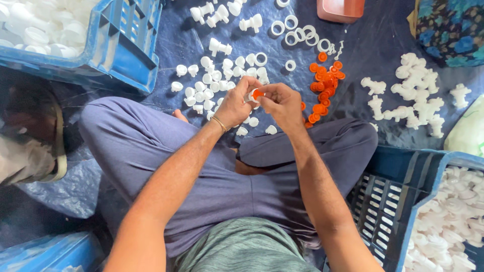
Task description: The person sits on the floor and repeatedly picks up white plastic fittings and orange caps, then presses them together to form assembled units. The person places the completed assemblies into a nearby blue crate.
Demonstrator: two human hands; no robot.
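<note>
I sit cross-legged on a dark blue sheet (373, 40). My left hand (236, 105) and my right hand (282, 104) meet above my knees, both pinching one small white plastic part with an orange cap (256, 94) on it. A thin bracelet is on my left wrist. Just beyond my hands lie several small white caps (209, 83). To the right of my hands is a heap of orange caps (325, 83).
White rings (297, 31) and white T-shaped fittings (220, 48) are scattered farther out. A pile of assembled white fittings (416, 95) lies at right. Blue crates of white parts stand at top left (126, 50) and bottom right (403, 201). An orange tub (340, 9) sits at top.
</note>
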